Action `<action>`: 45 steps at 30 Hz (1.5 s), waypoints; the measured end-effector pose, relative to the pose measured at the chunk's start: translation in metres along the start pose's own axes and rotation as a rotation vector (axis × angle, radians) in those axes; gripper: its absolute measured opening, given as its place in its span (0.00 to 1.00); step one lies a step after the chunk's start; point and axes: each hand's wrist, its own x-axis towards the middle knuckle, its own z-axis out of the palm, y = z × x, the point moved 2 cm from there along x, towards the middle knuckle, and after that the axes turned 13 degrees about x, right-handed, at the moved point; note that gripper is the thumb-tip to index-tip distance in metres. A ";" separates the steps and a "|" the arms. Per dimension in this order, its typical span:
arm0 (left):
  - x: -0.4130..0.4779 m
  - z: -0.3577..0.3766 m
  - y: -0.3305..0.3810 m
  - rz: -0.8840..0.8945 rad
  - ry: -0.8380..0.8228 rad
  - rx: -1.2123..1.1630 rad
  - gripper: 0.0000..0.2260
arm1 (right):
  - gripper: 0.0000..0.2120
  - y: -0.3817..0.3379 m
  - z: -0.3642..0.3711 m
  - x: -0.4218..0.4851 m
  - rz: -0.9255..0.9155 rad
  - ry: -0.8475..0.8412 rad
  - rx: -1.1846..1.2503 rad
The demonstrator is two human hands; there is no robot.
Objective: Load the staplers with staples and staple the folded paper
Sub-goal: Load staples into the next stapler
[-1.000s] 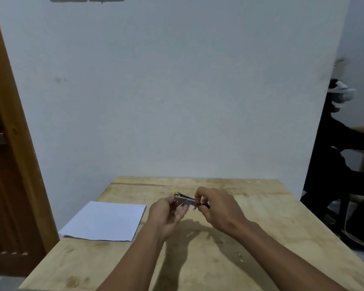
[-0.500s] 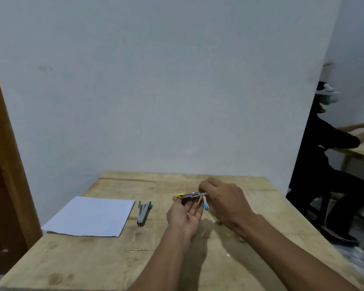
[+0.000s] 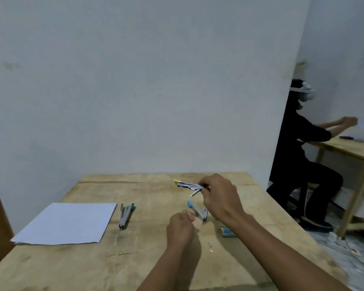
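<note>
The left hand (image 3: 182, 226) has let go of the yellow-tipped stapler (image 3: 188, 185) and dropped lower, loosely curled and empty. From the left: folded paper (image 3: 65, 223), green stapler (image 3: 125, 215), blue stapler (image 3: 199, 210) partly hidden behind the right hand (image 3: 220, 198), which pinches the raised stapler. A small staple box (image 3: 227, 231) lies beneath the wrist.

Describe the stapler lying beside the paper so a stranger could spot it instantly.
On the light wooden table, find the white folded paper sheet at the left. Just right of its edge lies a silver stapler with green ends, untouched, unlike the blue-tipped stapler near the hands.
</note>
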 end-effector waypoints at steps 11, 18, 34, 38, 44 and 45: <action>-0.001 -0.003 0.012 0.292 0.166 0.464 0.17 | 0.12 0.027 -0.003 -0.012 0.131 -0.036 -0.004; 0.004 -0.032 0.040 0.032 0.056 -0.168 0.14 | 0.09 0.019 0.009 -0.019 0.176 -0.115 0.108; 0.032 -0.113 0.051 0.206 0.139 -0.027 0.09 | 0.15 -0.013 0.043 -0.024 0.148 -0.488 0.319; 0.023 -0.109 0.039 0.431 0.058 0.703 0.09 | 0.16 -0.013 0.067 -0.030 0.012 -0.621 0.037; 0.018 -0.083 0.002 0.487 -0.142 1.022 0.12 | 0.13 0.000 0.071 -0.041 -0.026 -0.767 -0.234; 0.018 -0.079 -0.002 0.494 -0.163 1.037 0.13 | 0.13 0.002 0.065 -0.042 -0.018 -0.783 -0.249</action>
